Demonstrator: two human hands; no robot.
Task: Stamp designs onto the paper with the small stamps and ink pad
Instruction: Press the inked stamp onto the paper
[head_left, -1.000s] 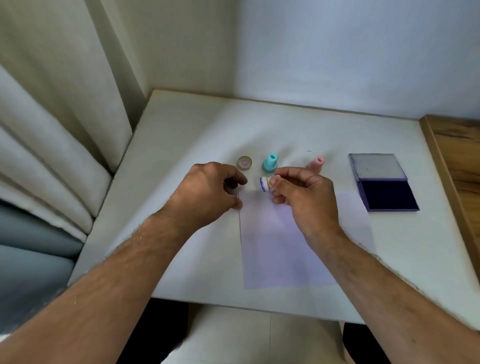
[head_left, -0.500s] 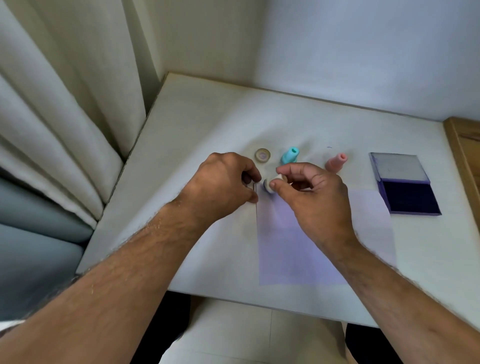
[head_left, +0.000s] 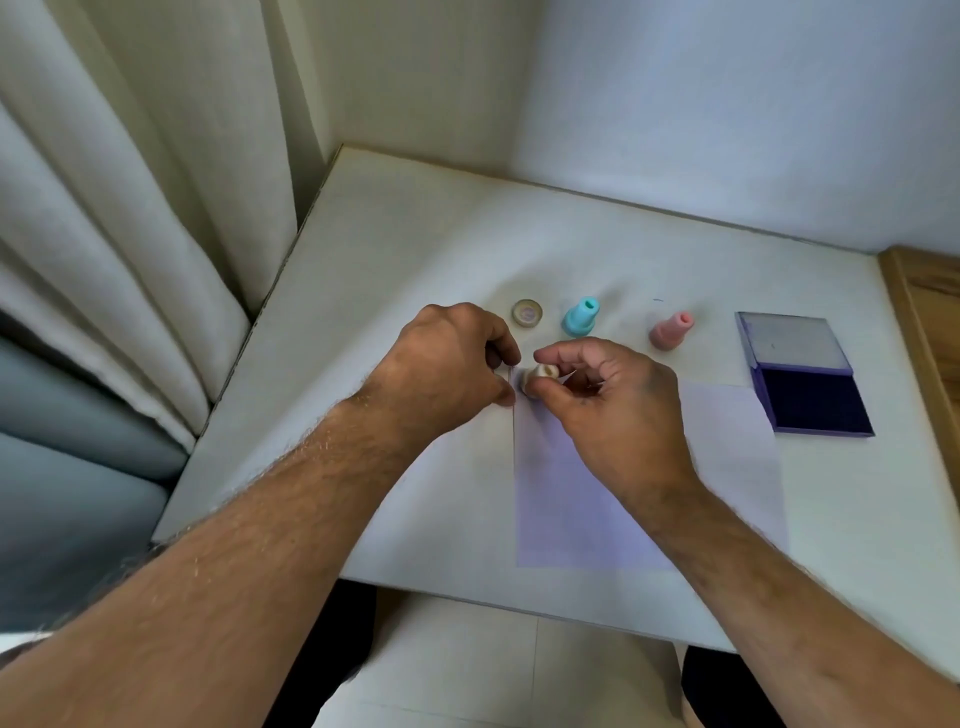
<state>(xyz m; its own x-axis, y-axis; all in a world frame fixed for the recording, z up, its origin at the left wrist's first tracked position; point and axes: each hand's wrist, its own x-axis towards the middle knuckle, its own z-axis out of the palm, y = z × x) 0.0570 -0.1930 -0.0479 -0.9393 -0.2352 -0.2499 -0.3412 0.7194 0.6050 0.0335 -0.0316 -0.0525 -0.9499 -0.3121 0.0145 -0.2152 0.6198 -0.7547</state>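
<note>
Pinching the cream stamp (head_left: 540, 375) between thumb and forefinger, the right hand (head_left: 608, 410) holds it at the paper's (head_left: 613, 499) top-left corner. The left hand (head_left: 447, 364), fingers curled, pins that corner. A straight, firm, unrocked press should print cleanly.

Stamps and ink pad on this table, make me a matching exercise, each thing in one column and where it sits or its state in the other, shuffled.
Things:
1. blue stamp
2. pink stamp
3. cream stamp
4. ink pad

States:
A. lid open, right of the paper
B. pinched by the right hand
C. beside the small round cap
D. lying tilted left of the ink pad

Pairs: 1-C, 2-D, 3-B, 4-A
</note>
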